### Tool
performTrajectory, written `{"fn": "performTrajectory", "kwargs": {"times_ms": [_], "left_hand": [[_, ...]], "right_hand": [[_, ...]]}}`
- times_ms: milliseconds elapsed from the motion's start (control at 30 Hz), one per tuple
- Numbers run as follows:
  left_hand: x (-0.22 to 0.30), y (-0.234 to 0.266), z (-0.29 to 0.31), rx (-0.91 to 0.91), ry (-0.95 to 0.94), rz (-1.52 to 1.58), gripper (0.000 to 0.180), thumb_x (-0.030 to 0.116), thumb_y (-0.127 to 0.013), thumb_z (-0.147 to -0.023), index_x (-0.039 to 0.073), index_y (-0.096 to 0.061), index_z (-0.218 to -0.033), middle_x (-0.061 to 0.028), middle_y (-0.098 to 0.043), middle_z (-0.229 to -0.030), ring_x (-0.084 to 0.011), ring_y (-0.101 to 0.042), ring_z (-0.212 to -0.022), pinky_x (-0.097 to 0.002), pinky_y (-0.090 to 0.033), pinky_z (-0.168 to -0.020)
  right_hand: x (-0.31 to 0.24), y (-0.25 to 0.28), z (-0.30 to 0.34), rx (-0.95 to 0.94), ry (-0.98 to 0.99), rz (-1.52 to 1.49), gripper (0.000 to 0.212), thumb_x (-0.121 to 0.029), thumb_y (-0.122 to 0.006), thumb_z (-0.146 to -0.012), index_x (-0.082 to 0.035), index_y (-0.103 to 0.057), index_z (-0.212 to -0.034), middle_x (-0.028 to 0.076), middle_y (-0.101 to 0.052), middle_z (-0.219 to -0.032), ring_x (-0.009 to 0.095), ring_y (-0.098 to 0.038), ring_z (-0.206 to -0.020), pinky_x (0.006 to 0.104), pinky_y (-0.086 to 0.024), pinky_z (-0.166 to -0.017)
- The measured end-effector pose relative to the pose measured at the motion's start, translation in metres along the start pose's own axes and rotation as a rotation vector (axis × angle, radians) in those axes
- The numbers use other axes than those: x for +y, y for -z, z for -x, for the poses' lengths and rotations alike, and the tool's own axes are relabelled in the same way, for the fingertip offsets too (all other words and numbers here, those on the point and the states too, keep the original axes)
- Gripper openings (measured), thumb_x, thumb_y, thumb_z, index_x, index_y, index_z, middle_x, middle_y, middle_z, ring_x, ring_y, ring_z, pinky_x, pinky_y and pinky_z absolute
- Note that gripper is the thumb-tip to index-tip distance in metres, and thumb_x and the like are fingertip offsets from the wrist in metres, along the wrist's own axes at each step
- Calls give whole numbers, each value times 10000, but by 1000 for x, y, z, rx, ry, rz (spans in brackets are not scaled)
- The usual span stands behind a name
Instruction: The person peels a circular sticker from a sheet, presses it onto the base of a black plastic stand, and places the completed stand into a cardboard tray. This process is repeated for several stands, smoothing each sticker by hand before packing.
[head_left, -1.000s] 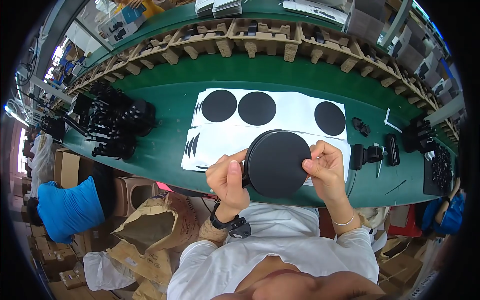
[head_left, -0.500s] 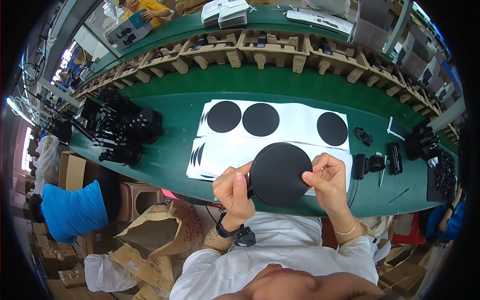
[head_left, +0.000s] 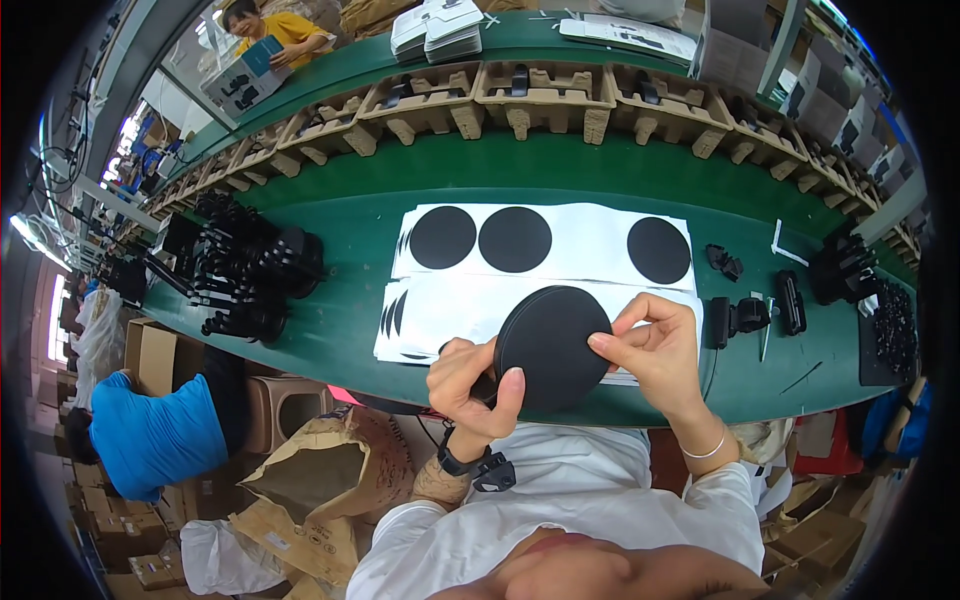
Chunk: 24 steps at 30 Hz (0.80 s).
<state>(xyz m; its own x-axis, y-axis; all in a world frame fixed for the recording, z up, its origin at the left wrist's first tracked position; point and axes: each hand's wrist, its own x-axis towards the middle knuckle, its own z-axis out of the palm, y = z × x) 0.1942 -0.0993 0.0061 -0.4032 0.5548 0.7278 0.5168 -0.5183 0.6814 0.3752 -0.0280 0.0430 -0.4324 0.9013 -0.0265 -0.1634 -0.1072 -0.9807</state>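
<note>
A thick black round disc (head_left: 556, 345) is tilted in front of me over the table's near edge. My left hand (head_left: 468, 392) is closed round its left side, thumb at the near edge. My right hand (head_left: 655, 352) pinches the disc's right rim, thumb lying against its face. Whether a separate thin layer covers that face I cannot tell. Beneath and beyond lie white sheets (head_left: 585, 228). Flat black circles stick to the far sheet: two at its left (head_left: 443, 237) and one at its right (head_left: 659, 250).
Black stand-like parts (head_left: 255, 265) crowd the table's left. Small black clamp-like parts (head_left: 738, 318) and a black tray of small pieces (head_left: 888, 340) are at right. Cardboard trays (head_left: 545, 95) line the far side. Someone in blue (head_left: 160, 432) bends low at left; another in yellow (head_left: 290, 38) is across.
My right thumb has shifted slightly left and up along the disc's rim. The disc and my left hand have barely moved, and the left thumb now points more to the right.
</note>
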Motion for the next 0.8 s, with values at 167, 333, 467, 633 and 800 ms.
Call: {"fn": "performTrajectory", "kwargs": {"times_ms": [167,333,467,633,800], "left_hand": [[0,-5,-3,-43,-305,-208,302,145,-640,-680,-94,-654,-864,-26,-483,-495,-128,-401,-426,-245,-283,-475],[2,-7,9,102,-52,-61,273,137,-624,-705,-99,-639,-841,-39,-538,-549,-100,-439,-474,-230,-300,-483],[9,-14,7,194,275,178,290,149,-593,-752,-104,-620,-892,-37,-578,-619,-81,-475,-547,-213,-340,-524],[18,-18,-5,135,569,469,350,150,-532,-811,-109,-569,-1042,-43,-614,-747,-67,-502,-659,-198,-382,-634],[9,-20,-10,-149,645,535,538,347,-509,-847,-107,-504,-1136,-114,-619,-946,-122,-564,-810,-241,-430,-766]], "right_hand": [[2,0,-14,114,172,403,230,-8,-762,-705,-1,-536,-665,37,-596,-553,105,-636,-567,198,-491,-488],[-7,13,-17,117,450,859,254,-140,-813,-671,2,-605,-709,44,-577,-522,114,-628,-553,195,-479,-492],[-8,19,-19,91,637,954,279,-199,-807,-674,-8,-649,-803,91,-632,-676,176,-649,-645,227,-502,-566],[-11,22,-13,-139,1380,959,243,-151,-744,-705,-14,-668,-891,137,-654,-922,266,-655,-839,311,-526,-704],[-8,30,-11,-193,1496,1021,243,-77,-677,-701,-7,-667,-933,146,-657,-968,291,-658,-902,350,-539,-758]]}}
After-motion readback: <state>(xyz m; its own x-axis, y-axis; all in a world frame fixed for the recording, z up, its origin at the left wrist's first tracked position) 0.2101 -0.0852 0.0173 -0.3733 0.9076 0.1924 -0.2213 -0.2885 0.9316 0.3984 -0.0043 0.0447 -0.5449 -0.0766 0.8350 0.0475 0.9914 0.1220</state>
